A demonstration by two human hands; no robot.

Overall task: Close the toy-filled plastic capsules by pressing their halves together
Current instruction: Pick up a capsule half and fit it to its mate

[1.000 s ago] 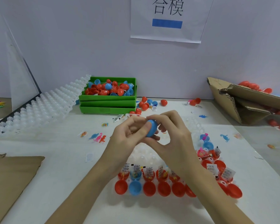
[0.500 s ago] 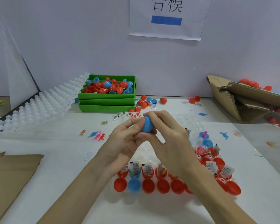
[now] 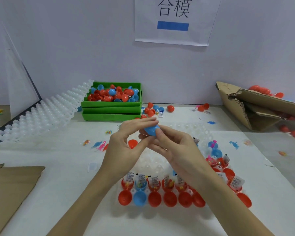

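the blue capsule (image 3: pixel 151 130) pinched between the fingers (image 3: pixel 144 122) is smooth plastic with a soft sheen. just below the fingers, the clear tray (image 3: pixel 153 163) is thin translucent plastic, faintly glossy, and the red capsule halves (image 3: pixel 170 199) in it are shiny plastic; small printed paper slips (image 3: pixel 130 176) stand in some. the worktop (image 3: pixel 58 167) under them has a matt white, paper-like cover. beyond the fingers, the green bins (image 3: pixel 111 109) are matt moulded plastic. far left of the fingers, a white moulded tray (image 3: pixel 41 114) looks milky and semi-gloss. right of the fingers, the torn cardboard box (image 3: pixel 255 106) is rough, matt brown, with corrugated edges.
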